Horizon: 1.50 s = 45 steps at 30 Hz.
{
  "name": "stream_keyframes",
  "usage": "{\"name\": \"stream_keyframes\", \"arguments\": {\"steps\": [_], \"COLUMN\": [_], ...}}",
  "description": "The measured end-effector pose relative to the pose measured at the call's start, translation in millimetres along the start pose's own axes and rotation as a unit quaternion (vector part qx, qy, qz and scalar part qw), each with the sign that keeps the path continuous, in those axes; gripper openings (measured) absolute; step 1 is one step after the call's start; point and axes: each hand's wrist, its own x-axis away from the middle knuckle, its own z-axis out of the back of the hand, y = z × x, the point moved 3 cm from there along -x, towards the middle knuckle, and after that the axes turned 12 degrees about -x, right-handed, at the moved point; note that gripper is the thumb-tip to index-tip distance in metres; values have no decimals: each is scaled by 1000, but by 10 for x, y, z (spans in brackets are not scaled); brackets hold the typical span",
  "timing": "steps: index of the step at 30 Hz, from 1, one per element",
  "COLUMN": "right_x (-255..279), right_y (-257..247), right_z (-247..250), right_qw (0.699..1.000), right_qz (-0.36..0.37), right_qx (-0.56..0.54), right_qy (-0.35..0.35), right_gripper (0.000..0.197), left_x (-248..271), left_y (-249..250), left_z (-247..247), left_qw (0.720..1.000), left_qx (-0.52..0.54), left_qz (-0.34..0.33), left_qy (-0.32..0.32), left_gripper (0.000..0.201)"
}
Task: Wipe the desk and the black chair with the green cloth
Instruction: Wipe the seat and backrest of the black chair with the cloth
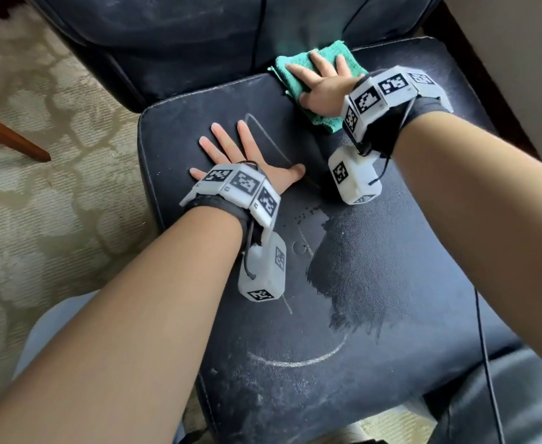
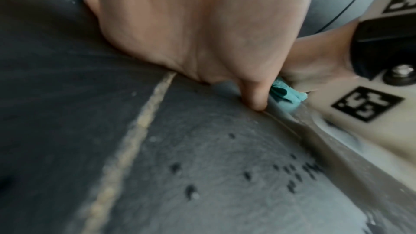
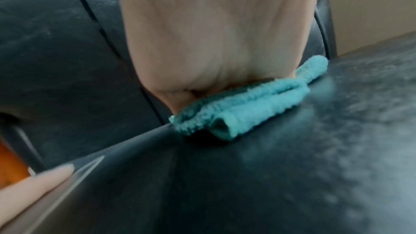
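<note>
Right hand (image 1: 322, 83) flat on green cloth (image 1: 298, 75)

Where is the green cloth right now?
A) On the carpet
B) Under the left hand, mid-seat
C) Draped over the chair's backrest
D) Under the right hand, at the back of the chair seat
D: the right hand presses the cloth flat at the rear edge of the seat, while the left hand lies bare on the seat.

We see the black chair seat (image 1: 375, 267), dusty w/ pale streaks. Green cloth (image 1: 298, 78) lies on its far edge. Left hand (image 1: 247, 155) rests flat beside.
</note>
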Motion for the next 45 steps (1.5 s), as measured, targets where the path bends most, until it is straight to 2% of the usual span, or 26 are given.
{"name": "stream_keyframes", "arguments": {"steps": [8,13,16,20,26,31,34,45], "right_x": [582,1067,1272,1397,1330,1166,961,157], "right_y": [240,366,400,382,335,219,90,-610], "right_z": [-203,-442,-565,-641,-602,-582,-514,-303], "right_qw": [999,997,997,996,995,997,997,1000], "right_qz": [46,57,52,53,18,5,4,19], "right_qx": [5,7,5,24,-29,-8,10,-6], "right_qy": [-25,-59,-64,-71,-93,-83,-81,-7], "right_gripper": [58,59,60,61,56,55,56,55], "left_x": [42,154,146,175,236,216,233,198], "left_y": [-32,-200,-413,-815,-1025,-1008,-989,-949], "left_z": [95,215,278,224,-22,36,15,-107], "left_qw": [999,997,996,998,998,999,999,998], "left_qx": [-7,17,43,54,49,12,8,0], "left_qz": [-11,-47,-66,-25,-28,-32,-36,-31], "left_qy": [-35,-55,-34,2,5,-38,-23,53], "left_gripper": [119,100,89,97,104,103,103,103]}}
